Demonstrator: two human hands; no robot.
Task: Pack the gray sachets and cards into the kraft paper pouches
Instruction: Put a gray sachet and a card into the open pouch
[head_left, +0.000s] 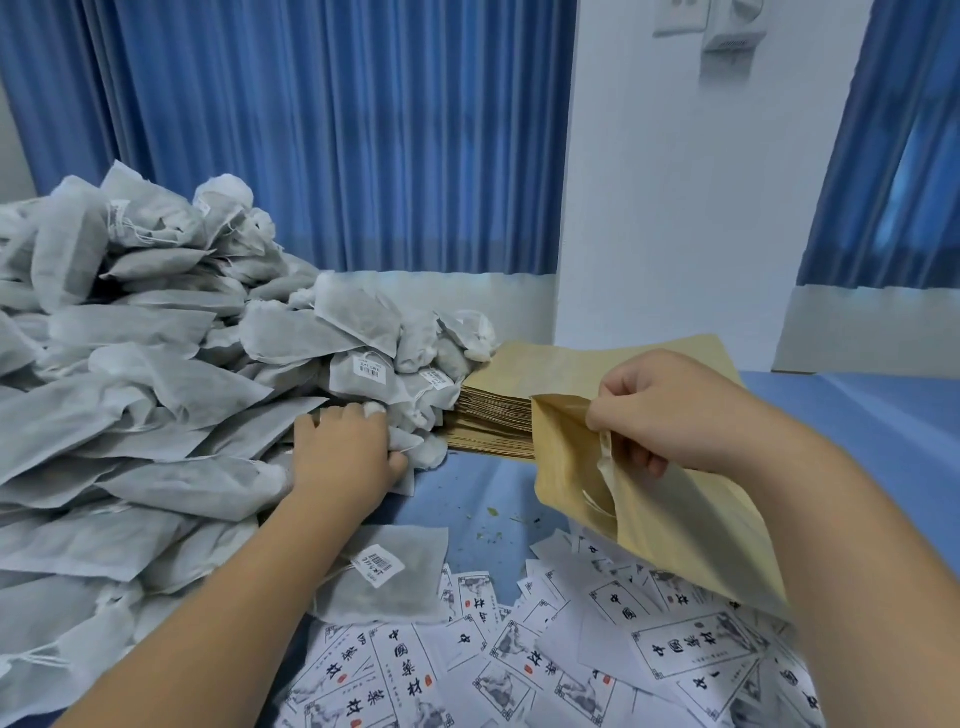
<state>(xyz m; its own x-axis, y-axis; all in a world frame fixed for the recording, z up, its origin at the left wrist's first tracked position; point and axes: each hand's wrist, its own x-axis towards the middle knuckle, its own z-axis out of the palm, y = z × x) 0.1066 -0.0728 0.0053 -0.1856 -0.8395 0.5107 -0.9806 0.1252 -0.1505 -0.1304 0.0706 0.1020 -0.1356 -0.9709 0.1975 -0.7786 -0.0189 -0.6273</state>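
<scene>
Packing barely begun: right hand (670, 410) pinches open a seemingly empty pouch (660, 519) just before the pouch stack (496, 415), left hand (345, 457) grips a sachet (410, 442) beside it; sachet heap (130, 389) and cards (410, 670) await

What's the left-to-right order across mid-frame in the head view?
Order: gray sachet pile → left hand, gripping a sachet at the pile's edge → stack of kraft pouches → right hand, holding an open kraft pouch.
</scene>
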